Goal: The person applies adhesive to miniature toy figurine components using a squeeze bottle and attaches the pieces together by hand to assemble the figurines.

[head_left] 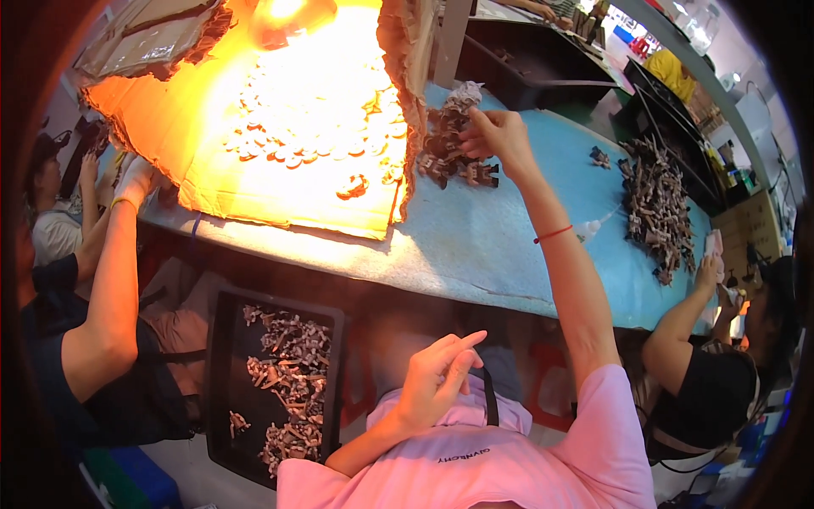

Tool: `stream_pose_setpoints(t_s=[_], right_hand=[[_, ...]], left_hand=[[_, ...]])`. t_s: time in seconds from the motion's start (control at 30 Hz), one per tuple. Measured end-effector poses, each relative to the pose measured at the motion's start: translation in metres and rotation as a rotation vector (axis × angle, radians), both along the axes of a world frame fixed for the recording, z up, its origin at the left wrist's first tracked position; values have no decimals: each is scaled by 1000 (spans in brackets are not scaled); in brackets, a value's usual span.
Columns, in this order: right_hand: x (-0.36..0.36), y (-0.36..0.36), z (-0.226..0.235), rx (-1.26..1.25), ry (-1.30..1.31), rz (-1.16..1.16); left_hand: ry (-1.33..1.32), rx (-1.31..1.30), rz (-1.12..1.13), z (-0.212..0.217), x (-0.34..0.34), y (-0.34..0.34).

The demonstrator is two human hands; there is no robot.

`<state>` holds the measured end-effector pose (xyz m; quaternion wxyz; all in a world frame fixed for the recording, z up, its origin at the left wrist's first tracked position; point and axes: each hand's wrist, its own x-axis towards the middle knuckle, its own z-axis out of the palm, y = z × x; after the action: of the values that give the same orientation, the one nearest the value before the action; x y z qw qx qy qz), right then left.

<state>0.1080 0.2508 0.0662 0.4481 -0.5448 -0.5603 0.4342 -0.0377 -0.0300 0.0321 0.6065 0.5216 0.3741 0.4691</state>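
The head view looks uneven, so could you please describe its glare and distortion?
Head view: glare near the lamp washes out much of the cardboard and its small pieces; the blue table bows along its front edge; dark corners frame the picture.

My attire: pink short-sleeved shirt (483, 475), dark lettering (464, 455) across its chest; thin red bracelet (554, 233), right forearm (577, 297); narrow black strap (490, 399), front.

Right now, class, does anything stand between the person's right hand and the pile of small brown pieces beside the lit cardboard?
Nothing visible does: the right hand is at the right side of the pile of small brown pieces. The lit cardboard lies left of them, out of the way.
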Motion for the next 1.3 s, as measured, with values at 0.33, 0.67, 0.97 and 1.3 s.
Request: stream_pose_setpoints(t_s=[0.33,0.67,0.97,1.3], right_hand=[[32,-84,13,376,-474,-1],[89,-172,44,291,-587,-56],[229,-116,81,254,-238,-238],[257,22,-7,236,-1300,36]], left_hand=[[71,85,15,-4,5,4],[200,150,-40,-8,23,8],[273,133,-99,-9,40,10],[576,320,-110,-11,51,15]])
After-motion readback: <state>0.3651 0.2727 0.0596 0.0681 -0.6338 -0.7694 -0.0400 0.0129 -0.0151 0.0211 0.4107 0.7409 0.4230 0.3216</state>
